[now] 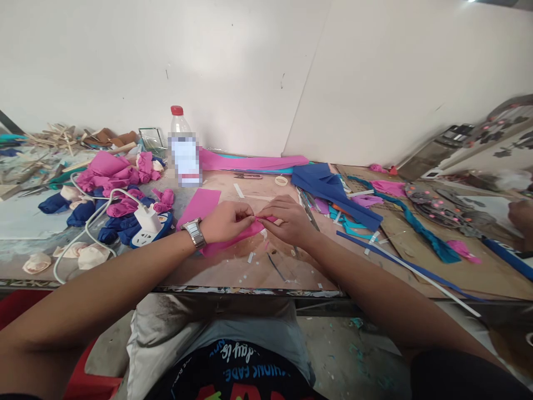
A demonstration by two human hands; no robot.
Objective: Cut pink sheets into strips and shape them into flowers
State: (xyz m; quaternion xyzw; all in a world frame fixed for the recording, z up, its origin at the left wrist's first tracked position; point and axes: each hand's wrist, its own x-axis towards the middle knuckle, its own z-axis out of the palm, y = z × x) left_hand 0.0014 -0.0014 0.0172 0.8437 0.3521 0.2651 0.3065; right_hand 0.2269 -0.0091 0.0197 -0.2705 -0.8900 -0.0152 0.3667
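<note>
Head view: left hand (227, 221) and right hand (288, 219) pinch a pink strip (231, 243), in front and right of the bottle (180, 123).

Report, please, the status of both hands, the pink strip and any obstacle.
Left hand and right hand: close together, pinching pink strip. Strip: partly hidden by hands. Small white scrap nearby, seemingly not in the way.

Off-white panelled wall (233, 72) stood behind the paint-flecked, pinkish-brown worktop (225, 272); grey, turquoise-speckled floor (328, 361) lay below; white light (471, 1) glowed upper right.
</note>
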